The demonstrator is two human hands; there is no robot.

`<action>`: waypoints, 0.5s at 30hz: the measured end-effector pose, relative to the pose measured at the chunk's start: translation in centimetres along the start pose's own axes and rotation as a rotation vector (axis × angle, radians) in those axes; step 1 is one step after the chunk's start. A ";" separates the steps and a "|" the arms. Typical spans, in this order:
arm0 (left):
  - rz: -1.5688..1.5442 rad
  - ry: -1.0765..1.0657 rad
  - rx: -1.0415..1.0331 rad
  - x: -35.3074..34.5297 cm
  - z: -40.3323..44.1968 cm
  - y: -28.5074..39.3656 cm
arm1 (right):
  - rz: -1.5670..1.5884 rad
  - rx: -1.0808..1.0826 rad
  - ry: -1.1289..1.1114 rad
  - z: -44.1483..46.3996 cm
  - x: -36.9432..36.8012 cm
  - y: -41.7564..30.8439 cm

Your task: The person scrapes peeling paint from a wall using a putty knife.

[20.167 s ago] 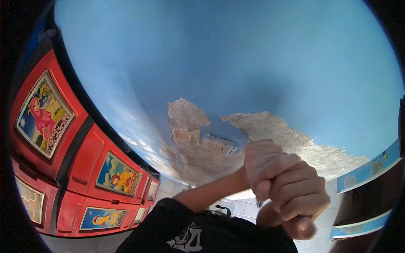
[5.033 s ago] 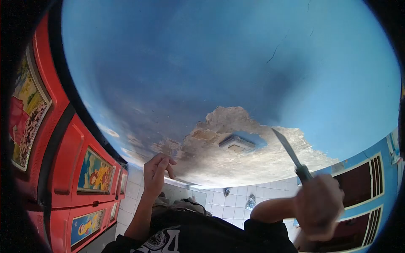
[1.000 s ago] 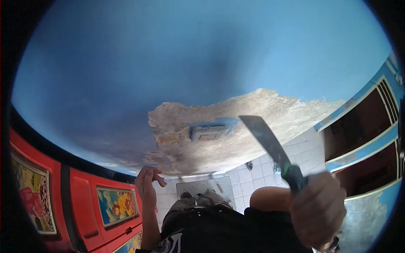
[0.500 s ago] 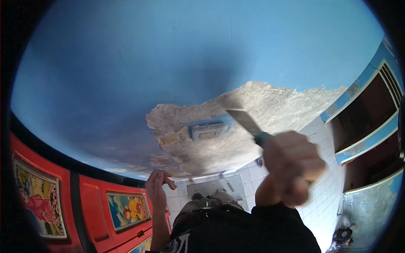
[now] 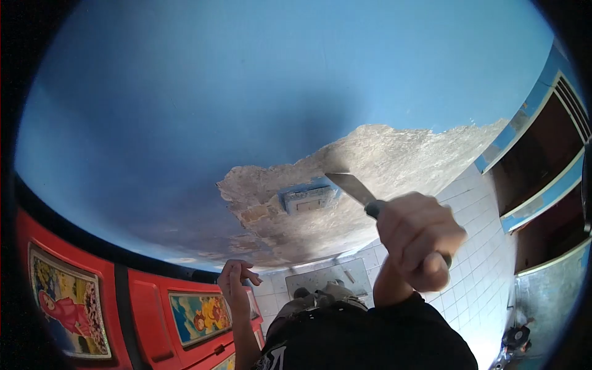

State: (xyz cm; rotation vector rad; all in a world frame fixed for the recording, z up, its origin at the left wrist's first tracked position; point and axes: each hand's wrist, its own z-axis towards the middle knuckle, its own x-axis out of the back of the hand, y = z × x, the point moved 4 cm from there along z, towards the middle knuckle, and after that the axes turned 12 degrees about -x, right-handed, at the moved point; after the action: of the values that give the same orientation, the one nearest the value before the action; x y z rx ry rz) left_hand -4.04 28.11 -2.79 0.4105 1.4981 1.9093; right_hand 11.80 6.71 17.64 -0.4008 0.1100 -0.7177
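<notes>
My right hand (image 5: 419,240) is wrapped round the dark handle of a putty knife (image 5: 350,187). Its metal blade points up and left, with its tip over the bare, grey patch (image 5: 388,151) of the blue wall (image 5: 185,105). Whether the edge touches the plaster, I cannot tell. Just left of the blade, a pale switch plate (image 5: 309,201) ringed with leftover blue paint sits in the patch. My left hand (image 5: 237,279) hovers low in front of the wall, fingers loosely bent and apart, holding nothing that I can see.
Red panels with framed cartoon pictures (image 5: 198,316) line the left side. White floor tiles (image 5: 472,280) and a grey board (image 5: 336,274) lie below, near my feet. At right are dark openings with pale frames (image 5: 536,163) and a dark round object (image 5: 517,337).
The putty knife and my right hand have shifted slightly down the wall, and the hand has turned a little. My left hand hangs lower in view. The whole view has tilted slightly.
</notes>
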 end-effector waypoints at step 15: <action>0.017 -0.040 0.015 -1.7 0.5 -0.1 | 0.044 -0.225 0.181 -2.4 1.8 0.4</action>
State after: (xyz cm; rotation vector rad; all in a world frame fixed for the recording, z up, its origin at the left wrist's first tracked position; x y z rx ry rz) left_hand -2.51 27.39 -2.46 0.4674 1.4882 1.8932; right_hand 12.88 5.03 15.35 -0.5458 0.3714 -0.6994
